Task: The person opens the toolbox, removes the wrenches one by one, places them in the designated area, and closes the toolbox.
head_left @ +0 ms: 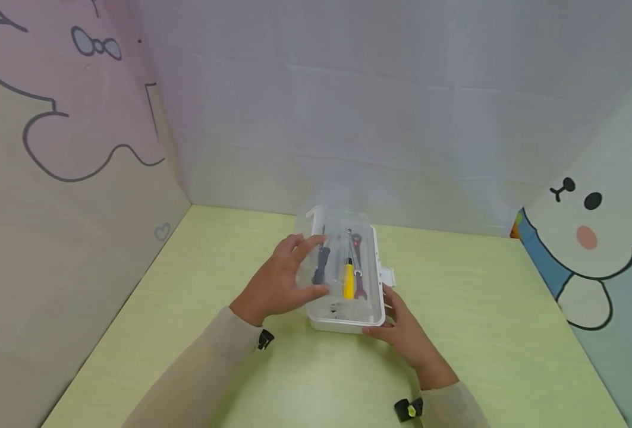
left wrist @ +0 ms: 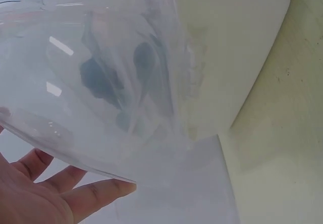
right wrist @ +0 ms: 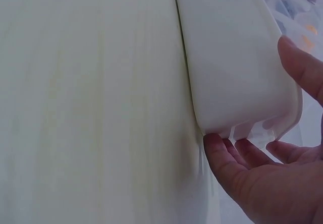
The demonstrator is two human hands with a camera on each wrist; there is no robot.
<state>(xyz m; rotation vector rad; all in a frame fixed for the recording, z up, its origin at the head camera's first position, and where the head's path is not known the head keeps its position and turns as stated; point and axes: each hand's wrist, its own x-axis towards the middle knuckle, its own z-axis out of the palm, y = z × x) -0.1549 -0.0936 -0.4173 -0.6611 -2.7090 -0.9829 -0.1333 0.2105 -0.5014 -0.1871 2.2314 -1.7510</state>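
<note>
A white toolbox (head_left: 342,327) stands on the table, its clear lid (left wrist: 65,98) raised and tilted on the left side. Inside the box lie a yellow-handled screwdriver (head_left: 349,279), a wrench (head_left: 361,288) with dark red ends, and a dark-handled tool (head_left: 321,266) of unclear kind. My left hand (head_left: 280,279) is at the lid, fingers fairly straight and spread, fingertips touching its free edge in the left wrist view. My right hand (head_left: 403,333) grips the near right corner of the box, thumb on the near end and fingers round the long side.
A white latch (head_left: 387,277) sticks out from the box's right side. The pale green-yellow table (head_left: 481,315) meets a plain whitish back wall (head_left: 390,119), with cartoon-printed side panels left and right. Black bands show at both sleeve cuffs.
</note>
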